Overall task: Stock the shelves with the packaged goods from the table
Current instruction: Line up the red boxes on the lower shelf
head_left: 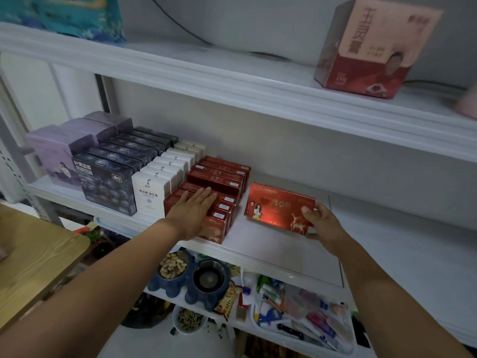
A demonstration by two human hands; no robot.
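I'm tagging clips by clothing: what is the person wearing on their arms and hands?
Nothing visible: no sleeves reach into view up to the frame edge. The left hand and right hand are ungloved, with no watch, bracelet or ring showing.

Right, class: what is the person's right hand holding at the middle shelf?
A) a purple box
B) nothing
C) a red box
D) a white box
C: the right hand grips the red box by its right end, thumb on its front face.
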